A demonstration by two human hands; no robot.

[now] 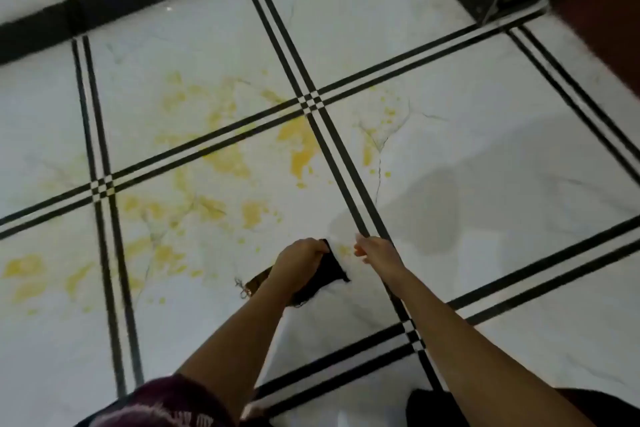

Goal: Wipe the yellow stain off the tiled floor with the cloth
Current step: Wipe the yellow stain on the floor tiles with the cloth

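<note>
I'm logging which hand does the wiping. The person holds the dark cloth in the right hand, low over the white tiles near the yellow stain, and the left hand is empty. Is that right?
Not quite: the hands are swapped. The head view shows the dark cloth held in the left hand, low over the white tiles near the yellow stain; the right hand is the empty one.

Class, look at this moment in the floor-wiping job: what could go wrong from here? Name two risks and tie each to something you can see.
1. The yellow stain sprawls over several tiles, while the dark cloth in the left hand is small; it may just smear the mess.
2. Stain crosses the black inlay lines, where residue could lodge. The right hand hovers empty near splashes and might get soiled.
</note>
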